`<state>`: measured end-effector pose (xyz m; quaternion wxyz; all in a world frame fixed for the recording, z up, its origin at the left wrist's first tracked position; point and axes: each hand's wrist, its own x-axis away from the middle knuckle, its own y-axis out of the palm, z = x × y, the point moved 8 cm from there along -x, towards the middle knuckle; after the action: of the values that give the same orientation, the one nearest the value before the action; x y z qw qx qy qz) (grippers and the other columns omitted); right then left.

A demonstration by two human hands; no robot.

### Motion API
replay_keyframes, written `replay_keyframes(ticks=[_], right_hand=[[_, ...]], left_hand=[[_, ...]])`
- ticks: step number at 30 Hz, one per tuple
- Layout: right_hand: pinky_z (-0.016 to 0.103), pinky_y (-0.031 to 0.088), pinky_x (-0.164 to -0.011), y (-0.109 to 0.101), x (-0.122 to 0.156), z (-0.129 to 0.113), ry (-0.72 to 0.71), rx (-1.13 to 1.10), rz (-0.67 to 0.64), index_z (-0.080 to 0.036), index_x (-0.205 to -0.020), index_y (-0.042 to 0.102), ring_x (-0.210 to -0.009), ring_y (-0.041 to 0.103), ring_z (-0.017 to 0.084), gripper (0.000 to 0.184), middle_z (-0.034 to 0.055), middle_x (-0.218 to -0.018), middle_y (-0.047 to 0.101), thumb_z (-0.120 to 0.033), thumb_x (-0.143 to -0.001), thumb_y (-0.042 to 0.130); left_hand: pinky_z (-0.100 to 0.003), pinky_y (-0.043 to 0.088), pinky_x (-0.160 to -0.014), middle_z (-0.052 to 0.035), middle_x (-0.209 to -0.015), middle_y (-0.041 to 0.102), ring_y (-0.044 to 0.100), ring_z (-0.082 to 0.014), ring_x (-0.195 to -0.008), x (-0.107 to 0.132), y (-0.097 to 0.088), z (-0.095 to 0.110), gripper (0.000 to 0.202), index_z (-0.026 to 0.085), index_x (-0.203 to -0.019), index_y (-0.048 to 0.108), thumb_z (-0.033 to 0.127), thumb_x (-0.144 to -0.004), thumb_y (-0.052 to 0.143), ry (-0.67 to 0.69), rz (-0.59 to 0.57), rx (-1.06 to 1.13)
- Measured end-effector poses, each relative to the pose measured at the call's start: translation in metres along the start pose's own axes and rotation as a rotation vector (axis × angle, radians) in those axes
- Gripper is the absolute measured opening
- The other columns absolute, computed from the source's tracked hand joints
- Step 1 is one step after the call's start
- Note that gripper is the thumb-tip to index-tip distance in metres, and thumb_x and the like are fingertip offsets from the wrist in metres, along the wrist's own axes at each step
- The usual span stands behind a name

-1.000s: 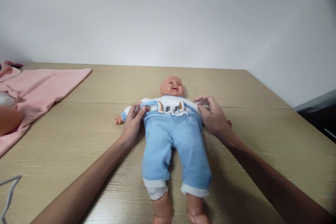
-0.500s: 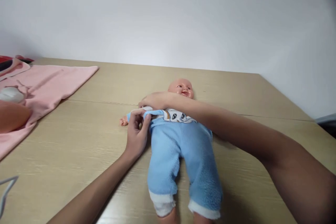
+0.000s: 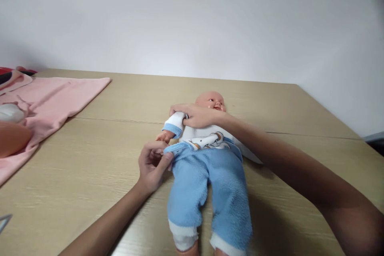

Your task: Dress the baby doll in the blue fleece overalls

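A baby doll (image 3: 212, 99) lies on its back on the table with its head away from me. It wears a white top (image 3: 196, 132) with a printed figure and blue cuffs, and fuzzy blue pants (image 3: 207, 184) with white cuffs. My left hand (image 3: 153, 165) pinches a blue fabric edge at the waist, on the left; whether it belongs to the top or the pants I cannot tell. Reaching across the doll's chest, my right hand (image 3: 196, 116) grips its upper sleeve (image 3: 176, 122) near the shoulder. The doll's small hand (image 3: 164, 136) sticks out of the cuff, just above my left fingers.
A pink cloth (image 3: 69, 92) covers the table's left side. On it lie a whitish round object (image 3: 11, 113) and an orange rounded object (image 3: 13, 139). A grey bent piece (image 3: 4, 221) shows at the lower left. The wooden table (image 3: 99, 160) meets a white wall behind.
The doll's arm has swung down toward its waist. My right hand has shifted slightly right onto the sleeve; my left hand has pulled the blue edge lower, toward me. More of the white top shows.
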<state>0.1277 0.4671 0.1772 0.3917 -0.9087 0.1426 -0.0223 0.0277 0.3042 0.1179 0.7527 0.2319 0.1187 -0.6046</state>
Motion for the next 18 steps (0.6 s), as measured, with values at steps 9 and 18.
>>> replay_keyframes(ticks=[9,18], right_hand=[[0.028,0.047,-0.090,-0.010,0.011,0.010,-0.046,-0.226,0.028,-0.020,-0.112,0.064,-0.102,0.063,0.019,0.047,0.0012,-0.108,0.069,-0.008,-0.068,0.052],[0.029,0.052,-0.103,0.000,0.006,-0.005,0.012,-0.065,0.022,-0.016,-0.108,0.071,-0.114,0.068,0.021,0.017,0.0092,-0.123,0.078,-0.011,-0.094,0.062]], left_hand=[[-0.015,0.037,-0.049,0.0101,-0.056,0.054,0.041,-0.0064,-0.045,-0.043,-0.012,-0.008,0.028,0.026,-0.099,0.074,0.046,-0.096,0.093,-0.105,0.051,0.125],[-0.019,0.043,-0.055,0.0046,-0.068,0.067,0.054,-0.0105,-0.059,-0.089,-0.002,-0.024,0.050,0.021,-0.098,0.074,0.059,-0.081,0.102,-0.262,0.066,-0.016]])
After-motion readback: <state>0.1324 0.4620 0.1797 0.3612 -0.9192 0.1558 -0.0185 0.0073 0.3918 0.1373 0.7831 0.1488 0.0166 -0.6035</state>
